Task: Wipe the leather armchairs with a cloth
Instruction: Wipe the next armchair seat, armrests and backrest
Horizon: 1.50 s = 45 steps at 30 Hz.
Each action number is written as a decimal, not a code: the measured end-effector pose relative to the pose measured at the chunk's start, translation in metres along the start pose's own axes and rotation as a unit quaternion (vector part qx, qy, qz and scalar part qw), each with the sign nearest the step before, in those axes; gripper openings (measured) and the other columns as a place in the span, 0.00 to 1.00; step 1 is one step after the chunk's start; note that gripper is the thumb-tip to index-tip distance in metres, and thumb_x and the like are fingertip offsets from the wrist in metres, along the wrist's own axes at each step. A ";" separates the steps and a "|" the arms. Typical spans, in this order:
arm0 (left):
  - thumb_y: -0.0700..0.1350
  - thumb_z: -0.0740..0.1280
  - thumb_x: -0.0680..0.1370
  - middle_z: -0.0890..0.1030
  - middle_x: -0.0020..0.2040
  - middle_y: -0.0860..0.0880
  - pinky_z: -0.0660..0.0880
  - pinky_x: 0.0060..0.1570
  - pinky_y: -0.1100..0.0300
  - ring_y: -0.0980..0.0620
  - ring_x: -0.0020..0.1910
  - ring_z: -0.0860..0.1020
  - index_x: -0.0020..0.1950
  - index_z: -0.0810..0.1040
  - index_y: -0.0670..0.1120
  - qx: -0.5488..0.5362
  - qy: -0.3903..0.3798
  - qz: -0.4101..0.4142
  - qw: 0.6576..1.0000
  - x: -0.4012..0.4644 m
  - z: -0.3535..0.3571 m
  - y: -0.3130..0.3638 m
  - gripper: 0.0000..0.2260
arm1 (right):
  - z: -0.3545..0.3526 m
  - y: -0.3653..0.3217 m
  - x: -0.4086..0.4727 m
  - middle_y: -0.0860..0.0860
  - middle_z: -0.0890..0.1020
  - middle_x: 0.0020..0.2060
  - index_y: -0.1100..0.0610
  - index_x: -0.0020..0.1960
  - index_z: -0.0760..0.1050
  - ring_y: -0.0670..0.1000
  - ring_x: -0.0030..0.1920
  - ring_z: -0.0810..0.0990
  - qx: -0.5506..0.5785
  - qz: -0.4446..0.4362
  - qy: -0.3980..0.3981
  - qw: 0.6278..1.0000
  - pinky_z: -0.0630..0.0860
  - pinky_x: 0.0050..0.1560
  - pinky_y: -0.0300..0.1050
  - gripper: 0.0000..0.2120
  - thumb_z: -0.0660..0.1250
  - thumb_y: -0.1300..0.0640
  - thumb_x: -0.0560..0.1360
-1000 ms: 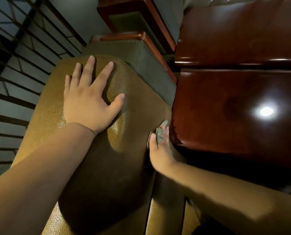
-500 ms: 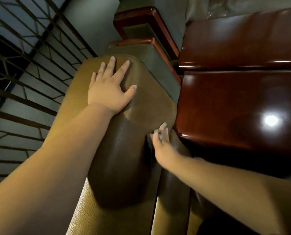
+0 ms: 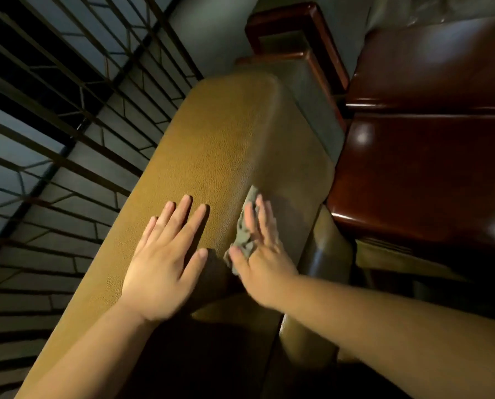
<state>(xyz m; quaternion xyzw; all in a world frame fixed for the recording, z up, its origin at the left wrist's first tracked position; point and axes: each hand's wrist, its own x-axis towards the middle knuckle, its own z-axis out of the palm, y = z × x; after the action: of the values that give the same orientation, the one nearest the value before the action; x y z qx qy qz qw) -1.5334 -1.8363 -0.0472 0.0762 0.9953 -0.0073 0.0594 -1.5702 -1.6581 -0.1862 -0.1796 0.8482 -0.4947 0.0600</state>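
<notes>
Your left hand (image 3: 165, 263) lies flat on the top of the tan leather armchair (image 3: 234, 145), palm down, fingers straight and a bit spread, holding nothing. Thumb sticks out to the right, tip close to your right hand.

Your right hand (image 3: 262, 254) is just right of it, on the chair's right upper edge where the top rolls over to the side. Fingers are mostly straight and pressed onto a small grey-green cloth (image 3: 244, 234). The cloth is crumpled, pinned between your palm and fingers and the leather; its far end pokes out past your fingertips, and a bit shows near your thumb. The thumb looks tucked at the cloth's near edge; cannot tell whether it actually pinches it, as the hand is blurred.

Both hands sit on the near half of the chair top. The far half is bare, pebbled leather with some sheen.

Right of the chair: a dark red glossy wooden table (image 3: 430, 174), touching or nearly touching the chair's side, with light glare on it. Far beyond the chair: a second chair (image 3: 306, 67) with grey-green padding and red-brown wooden trim. Left side: a metal window grille (image 3: 53, 110), dark bars over glass.
</notes>
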 end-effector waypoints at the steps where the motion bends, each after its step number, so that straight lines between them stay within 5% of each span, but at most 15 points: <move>1: 0.64 0.50 0.85 0.46 0.87 0.57 0.48 0.83 0.42 0.51 0.86 0.43 0.86 0.48 0.62 0.011 0.006 -0.006 1.000 -0.007 0.004 0.001 0.30 | -0.002 0.013 0.017 0.45 0.23 0.77 0.47 0.80 0.23 0.47 0.79 0.25 -0.004 0.022 0.029 0.999 0.34 0.80 0.50 0.39 0.46 0.37 0.82; 6: 0.66 0.51 0.83 0.49 0.87 0.52 0.49 0.83 0.41 0.45 0.86 0.46 0.87 0.49 0.59 0.071 0.017 -0.041 0.997 -0.001 0.011 0.015 0.33 | -0.020 0.063 0.063 0.55 0.35 0.83 0.60 0.83 0.33 0.54 0.83 0.37 0.061 0.258 0.078 0.961 0.40 0.83 0.54 0.33 0.45 0.45 0.87; 9: 0.67 0.52 0.81 0.52 0.87 0.50 0.52 0.83 0.39 0.42 0.86 0.50 0.87 0.52 0.59 0.082 0.033 -0.071 0.994 0.002 0.012 0.023 0.35 | 0.020 0.033 0.003 0.56 0.30 0.81 0.59 0.82 0.28 0.54 0.83 0.33 0.067 0.185 0.042 0.980 0.39 0.82 0.53 0.36 0.46 0.44 0.86; 13: 0.68 0.52 0.80 0.57 0.86 0.46 0.57 0.80 0.34 0.36 0.84 0.56 0.86 0.52 0.58 0.097 0.068 -0.137 0.983 0.016 0.020 0.042 0.35 | 0.046 0.004 -0.036 0.38 0.20 0.74 0.39 0.72 0.14 0.47 0.81 0.29 0.094 0.145 0.046 0.984 0.36 0.78 0.45 0.38 0.38 0.32 0.75; 16: 0.70 0.54 0.79 0.58 0.85 0.43 0.59 0.78 0.31 0.32 0.82 0.59 0.86 0.50 0.58 0.122 0.092 -0.173 0.973 0.038 0.030 0.062 0.38 | 0.022 0.039 0.020 0.48 0.31 0.82 0.49 0.80 0.24 0.51 0.82 0.34 0.062 0.136 0.097 0.984 0.39 0.82 0.51 0.38 0.41 0.36 0.80; 20: 0.71 0.56 0.77 0.57 0.86 0.43 0.60 0.76 0.30 0.31 0.82 0.58 0.86 0.49 0.57 0.133 0.093 -0.166 0.973 0.045 0.027 0.061 0.41 | -0.006 0.088 0.063 0.53 0.46 0.85 0.55 0.85 0.42 0.53 0.84 0.43 0.091 0.240 0.158 0.953 0.44 0.83 0.56 0.32 0.50 0.46 0.87; 24: 0.73 0.57 0.74 0.52 0.86 0.42 0.60 0.76 0.27 0.29 0.82 0.56 0.86 0.45 0.59 0.162 0.063 -0.116 0.978 0.067 0.018 0.056 0.45 | 0.039 0.075 0.002 0.49 0.38 0.84 0.52 0.84 0.35 0.48 0.83 0.38 0.068 0.232 0.148 0.959 0.31 0.78 0.37 0.35 0.45 0.39 0.84; 27: 0.72 0.60 0.74 0.52 0.86 0.41 0.61 0.75 0.27 0.28 0.81 0.57 0.86 0.47 0.60 0.189 0.080 -0.069 0.976 0.109 0.021 0.063 0.45 | 0.071 0.070 -0.038 0.44 0.33 0.82 0.45 0.82 0.30 0.45 0.82 0.34 0.095 0.204 0.124 0.966 0.35 0.80 0.40 0.37 0.46 0.38 0.82; 30: 0.71 0.60 0.74 0.54 0.85 0.39 0.61 0.74 0.27 0.28 0.81 0.58 0.86 0.52 0.59 0.213 0.129 -0.074 0.966 0.127 0.037 0.071 0.43 | 0.049 0.102 0.018 0.50 0.43 0.84 0.48 0.83 0.34 0.50 0.83 0.40 0.105 0.257 0.166 0.946 0.40 0.82 0.48 0.35 0.47 0.38 0.83; 34: 0.70 0.60 0.74 0.55 0.85 0.38 0.62 0.73 0.27 0.28 0.80 0.59 0.86 0.54 0.58 0.217 0.155 -0.067 0.961 0.126 0.039 0.067 0.42 | -0.015 0.146 0.099 0.54 0.52 0.84 0.56 0.85 0.47 0.52 0.84 0.49 0.137 0.248 0.220 0.934 0.45 0.82 0.44 0.31 0.52 0.47 0.87; 39: 0.69 0.61 0.75 0.54 0.85 0.38 0.61 0.74 0.29 0.30 0.81 0.58 0.86 0.54 0.58 0.220 0.151 -0.068 0.961 0.127 0.040 0.073 0.42 | 0.024 0.117 0.018 0.52 0.48 0.84 0.52 0.85 0.39 0.50 0.84 0.47 0.079 0.215 0.172 0.958 0.46 0.82 0.49 0.36 0.50 0.42 0.84; 42: 0.68 0.62 0.76 0.54 0.85 0.38 0.60 0.74 0.30 0.30 0.81 0.58 0.86 0.55 0.57 0.220 0.156 -0.072 0.960 0.126 0.040 0.072 0.41 | 0.043 0.099 -0.021 0.54 0.45 0.84 0.39 0.80 0.26 0.56 0.84 0.44 0.095 0.165 0.071 0.979 0.44 0.81 0.51 0.39 0.52 0.40 0.82; 45: 0.66 0.63 0.76 0.55 0.85 0.38 0.59 0.75 0.31 0.30 0.81 0.58 0.86 0.57 0.56 0.214 0.161 -0.068 0.961 0.124 0.042 0.071 0.40 | 0.011 0.135 0.038 0.56 0.42 0.84 0.50 0.82 0.31 0.55 0.84 0.42 0.002 0.193 0.099 0.976 0.45 0.82 0.51 0.35 0.48 0.42 0.85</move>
<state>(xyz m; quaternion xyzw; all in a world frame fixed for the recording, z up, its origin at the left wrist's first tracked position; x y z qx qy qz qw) -1.6397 -1.7481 -0.1045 0.0199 0.9697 -0.2117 -0.1202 -1.6359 -1.6204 -0.3052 0.0373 0.8676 -0.4908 0.0708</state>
